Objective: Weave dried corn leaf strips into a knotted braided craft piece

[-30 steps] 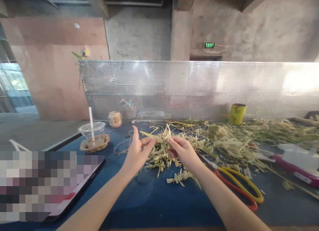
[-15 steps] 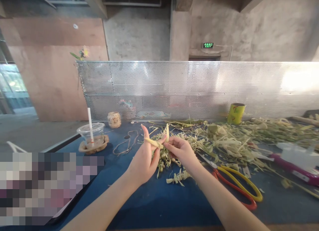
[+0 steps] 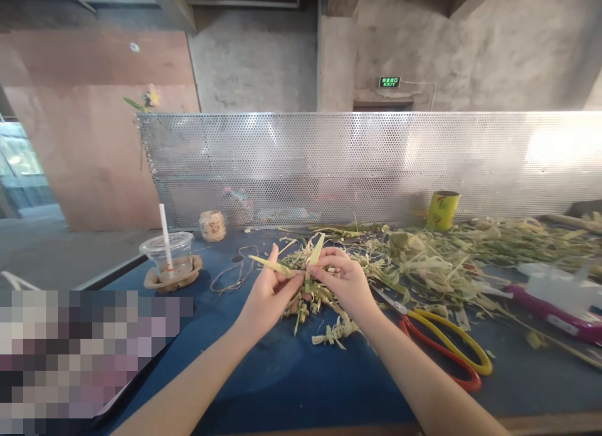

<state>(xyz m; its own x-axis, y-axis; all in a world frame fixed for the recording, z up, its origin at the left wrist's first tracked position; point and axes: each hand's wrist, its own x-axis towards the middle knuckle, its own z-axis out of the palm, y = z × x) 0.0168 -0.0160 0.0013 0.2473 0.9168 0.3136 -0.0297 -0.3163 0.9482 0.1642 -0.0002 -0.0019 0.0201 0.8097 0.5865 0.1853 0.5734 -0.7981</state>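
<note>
Pale green-yellow leaf strips [image 3: 316, 251] cross between my two hands above the blue table. My left hand [image 3: 269, 293] pinches them between thumb and fingers, and one pointed end sticks out to the left past the thumb. Close by on the right, my right hand [image 3: 347, 280] grips the strips near where they cross, its fingers curled. One strip end points upward between the hands. Beneath lies a heap of shredded leaf scraps [image 3: 303, 307], partly hidden by my hands. A short knotted leaf piece [image 3: 335, 332] rests on the table just in front of the heap.
Scissors [image 3: 446, 342] with red and yellow handles lie right of my right forearm. A large pile of dry leaves [image 3: 437, 260] spreads behind them, beside a yellow tube [image 3: 443, 210]. At left are a lidded plastic cup [image 3: 167, 251] and string [image 3: 235, 274]. A perforated metal screen [image 3: 301, 166] stands behind.
My left thumb has come down onto the strips from its raised position. The left strip end now reaches farther left, and the upright strip leans to the right. The view has shifted slightly.
</note>
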